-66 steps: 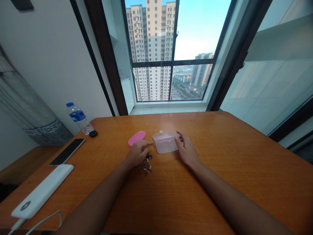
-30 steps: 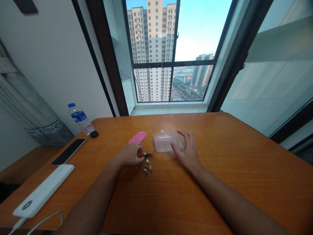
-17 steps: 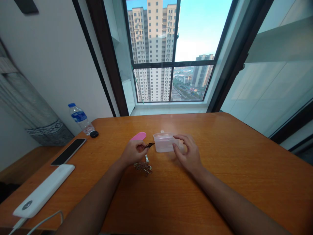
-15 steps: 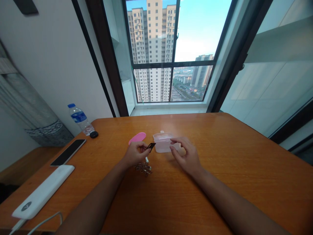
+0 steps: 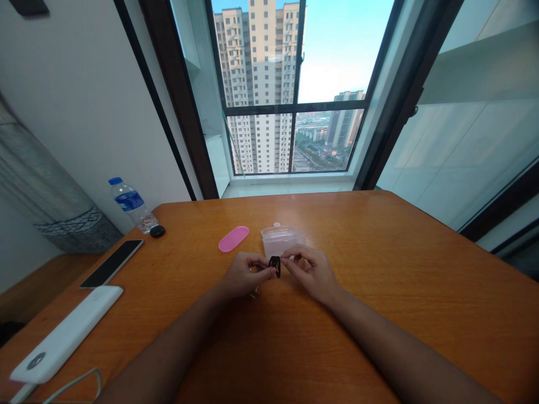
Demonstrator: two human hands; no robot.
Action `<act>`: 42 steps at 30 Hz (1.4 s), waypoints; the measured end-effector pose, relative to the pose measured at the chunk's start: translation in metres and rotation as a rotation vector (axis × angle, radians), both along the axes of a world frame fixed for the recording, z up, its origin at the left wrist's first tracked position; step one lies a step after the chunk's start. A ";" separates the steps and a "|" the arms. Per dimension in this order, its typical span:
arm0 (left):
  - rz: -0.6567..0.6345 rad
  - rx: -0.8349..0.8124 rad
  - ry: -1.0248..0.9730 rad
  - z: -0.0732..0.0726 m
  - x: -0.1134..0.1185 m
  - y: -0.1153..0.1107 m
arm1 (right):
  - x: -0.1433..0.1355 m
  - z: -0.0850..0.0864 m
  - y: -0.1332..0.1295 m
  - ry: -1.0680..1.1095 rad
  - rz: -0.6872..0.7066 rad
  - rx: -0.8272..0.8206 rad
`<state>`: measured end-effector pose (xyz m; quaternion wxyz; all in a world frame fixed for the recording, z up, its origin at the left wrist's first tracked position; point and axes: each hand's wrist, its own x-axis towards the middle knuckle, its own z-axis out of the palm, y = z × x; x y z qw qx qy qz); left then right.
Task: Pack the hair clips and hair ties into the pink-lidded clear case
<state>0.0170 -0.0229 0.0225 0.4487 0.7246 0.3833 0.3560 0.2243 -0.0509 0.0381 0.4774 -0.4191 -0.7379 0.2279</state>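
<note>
A small black clip [image 5: 274,264] with open gaps in its body is pinched between the thumb and fingers of my left hand [image 5: 248,274]. From the other side, my right hand [image 5: 310,270] closes its thumb and forefinger at the clip's right edge. Just behind the hands stands a clear plastic box [image 5: 280,238] with its lid up, its front right part covered by my right fingers. To the left of the box lies a pink oval piece [image 5: 233,239]. Under my left hand a bit of the small metal pieces [image 5: 254,292] shows; most of them are hidden.
At the left of the wooden table [image 5: 404,292] are a water bottle [image 5: 132,205], a round black object [image 5: 157,231], a phone [image 5: 112,264] and a white power bank [image 5: 67,334] with a cable [image 5: 80,382]. A window stands beyond the far edge.
My right hand has moved left and down from beside the box to meet the clip. My left hand has brought the clip slightly right and nearer, now covering most of the metal pieces.
</note>
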 end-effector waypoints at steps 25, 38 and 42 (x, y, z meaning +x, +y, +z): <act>0.166 -0.095 -0.247 -0.006 0.006 0.007 | -0.003 -0.019 0.011 0.339 0.128 -0.401; 0.158 -0.118 -0.312 -0.008 0.004 0.012 | -0.001 -0.013 0.010 0.391 0.131 -0.352; 0.096 -0.044 -0.319 -0.008 0.005 0.012 | 0.000 -0.010 0.008 0.364 0.187 -0.269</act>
